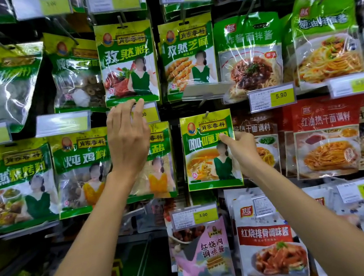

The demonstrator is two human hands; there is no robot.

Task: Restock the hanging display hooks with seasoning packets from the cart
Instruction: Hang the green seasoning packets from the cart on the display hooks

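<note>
My right hand (241, 151) pinches the right edge of a green and yellow curry seasoning packet (206, 157), which hangs at a hook (206, 113) in the middle row. My left hand (128, 137) is raised with fingers spread. Its fingertips touch the bottom edge of a green cumin powder packet (127, 63) hanging one row higher. It covers part of a price tag (148, 113) and part of the packet (158, 161) below. The cart does not show clearly.
Rows of hanging packets fill the wall: green seasoning packets (14, 181) at left, noodle sauce packets (248, 54) and red packets (325, 138) at right, white sauce pouches (269, 239) below. Yellow price tags (272, 98) jut out on the hook ends. Dark shelving (142, 269) lies at lower left.
</note>
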